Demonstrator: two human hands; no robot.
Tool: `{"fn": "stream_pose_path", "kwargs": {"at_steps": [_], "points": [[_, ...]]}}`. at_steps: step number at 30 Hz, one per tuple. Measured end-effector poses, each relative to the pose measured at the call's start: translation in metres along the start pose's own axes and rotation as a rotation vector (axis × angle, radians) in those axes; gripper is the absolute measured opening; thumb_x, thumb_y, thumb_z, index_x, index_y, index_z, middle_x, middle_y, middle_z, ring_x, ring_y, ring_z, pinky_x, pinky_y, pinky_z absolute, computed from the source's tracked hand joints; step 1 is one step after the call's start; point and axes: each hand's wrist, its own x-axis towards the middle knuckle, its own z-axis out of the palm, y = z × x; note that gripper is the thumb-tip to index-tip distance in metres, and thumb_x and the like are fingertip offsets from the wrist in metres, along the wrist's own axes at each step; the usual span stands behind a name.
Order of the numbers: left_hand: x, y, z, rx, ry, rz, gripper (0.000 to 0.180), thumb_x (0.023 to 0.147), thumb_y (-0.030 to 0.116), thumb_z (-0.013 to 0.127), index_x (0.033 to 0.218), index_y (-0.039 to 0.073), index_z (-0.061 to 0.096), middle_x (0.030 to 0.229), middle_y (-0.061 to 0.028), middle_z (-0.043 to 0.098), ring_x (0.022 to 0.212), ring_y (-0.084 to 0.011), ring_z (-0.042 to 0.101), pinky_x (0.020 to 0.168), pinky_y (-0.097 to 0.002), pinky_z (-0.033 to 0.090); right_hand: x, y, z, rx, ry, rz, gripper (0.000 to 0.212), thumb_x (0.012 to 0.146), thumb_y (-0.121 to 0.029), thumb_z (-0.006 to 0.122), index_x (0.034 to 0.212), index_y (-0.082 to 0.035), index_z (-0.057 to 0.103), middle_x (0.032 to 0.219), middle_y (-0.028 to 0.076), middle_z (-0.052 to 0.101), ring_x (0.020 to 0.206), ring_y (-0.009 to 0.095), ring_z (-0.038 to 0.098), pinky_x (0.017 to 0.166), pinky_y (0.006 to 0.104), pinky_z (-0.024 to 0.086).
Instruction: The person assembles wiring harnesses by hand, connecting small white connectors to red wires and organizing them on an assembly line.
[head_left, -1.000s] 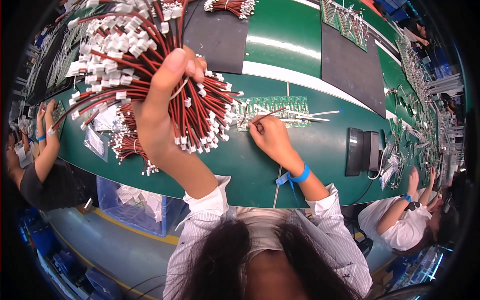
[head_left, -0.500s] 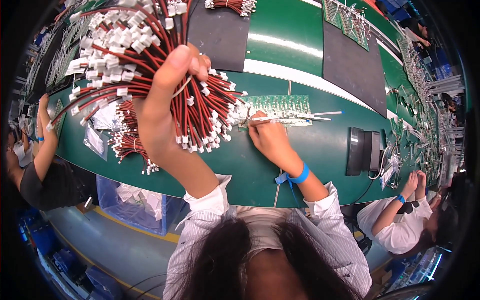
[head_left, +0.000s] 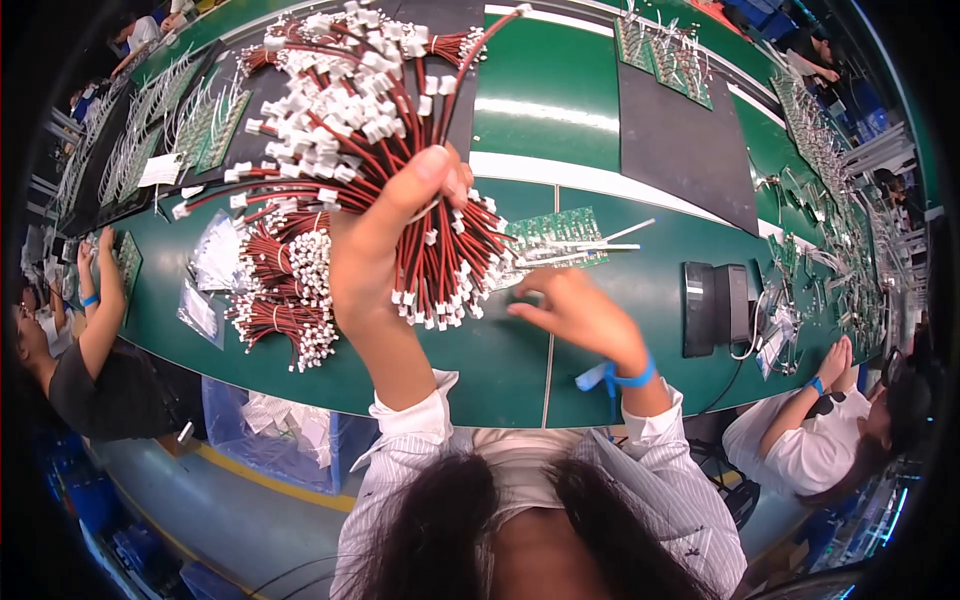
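My left hand [head_left: 380, 240] is closed around the middle of a thick bundle of red-and-black wires [head_left: 455, 255] with small white plug connectors, raised above the table. A pale tie circles the bundle at my grip. To its right a green circuit board [head_left: 555, 228] lies on the table, partly hidden behind the wires, with white cables [head_left: 622, 240] reaching off its right side. My right hand [head_left: 588, 308] hovers just below the board, thumb and forefinger apart, nothing visible between them. A blue wrist strap [head_left: 637, 375] is on my right arm.
More tied wire bundles [head_left: 285, 315] lie on the green table left of my left arm, beside clear plastic bags [head_left: 215, 255]. A black stand-like device [head_left: 715, 305] sits at the right. Further boards [head_left: 665, 60] rest on dark mats beyond. Co-workers sit on both sides.
My right hand has come away from the circuit board, moving toward me and right, its fingers now apart. The wire bundle stays in my left hand. The whole view has shifted slightly.
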Motion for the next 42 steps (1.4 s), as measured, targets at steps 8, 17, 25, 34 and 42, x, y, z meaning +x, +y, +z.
{"fn": "stream_pose_path", "kwargs": {"at_steps": [8,17,25,34,42], "points": [[-0.007,-0.011,0.032,0.242,-0.254,-0.262,0.025,0.079,0.019,0.054,0.093,-0.002,0.048,0.073,-0.0043,0.05,0.07,-0.0128,0.047,0.067,-0.0253,0.038,0.008,-0.081,-0.092,0.706,0.412,-0.124,0.013,0.081,-0.009,0.058,0.083,0.003,0.055,0.07,0.004,0.058,0.06,0.006,0.055,0.052,0.0198,0.042],[-0.002,-0.028,0.031,0.017,-0.393,-0.36,0.017,0.072,0.016,0.064,0.078,0.001,0.057,0.067,-0.0047,0.057,0.064,-0.0125,0.055,0.061,-0.025,0.044,0.0,-0.061,-0.088,0.806,0.506,-0.282,0.007,0.077,0.001,0.059,0.075,0.008,0.059,0.072,0.008,0.059,0.06,0.012,0.058,0.052,0.0216,0.047],[0.001,-0.039,0.035,-0.039,-0.372,-0.347,0.017,0.074,0.016,0.062,0.078,0.0,0.057,0.068,-0.0051,0.058,0.066,-0.0123,0.055,0.062,-0.0244,0.044,-0.006,-0.061,-0.087,0.867,0.777,-0.31,0.01,0.08,0.001,0.057,0.079,0.011,0.059,0.077,0.015,0.062,0.062,0.019,0.062,0.056,0.0252,0.051],[-0.004,-0.037,0.051,0.121,-0.262,-0.352,0.021,0.077,0.019,0.051,0.084,0.001,0.043,0.065,-0.005,0.045,0.061,-0.0129,0.043,0.071,-0.03,0.037,-0.018,-0.054,-0.068,0.231,1.023,-0.603,0.031,0.088,-0.022,0.049,0.081,0.007,0.055,0.061,0.013,0.059,0.054,0.021,0.059,0.047,0.027,0.047],[-0.003,-0.036,0.045,-0.124,-0.185,-0.282,0.018,0.082,0.018,0.047,0.094,0.005,0.039,0.068,-0.002,0.042,0.065,-0.0116,0.042,0.077,-0.0325,0.035,-0.028,-0.052,-0.046,-0.07,0.668,-0.668,0.018,0.079,-0.015,0.061,0.085,0.002,0.058,0.074,0.015,0.062,0.067,0.027,0.062,0.063,0.0356,0.052]]}}
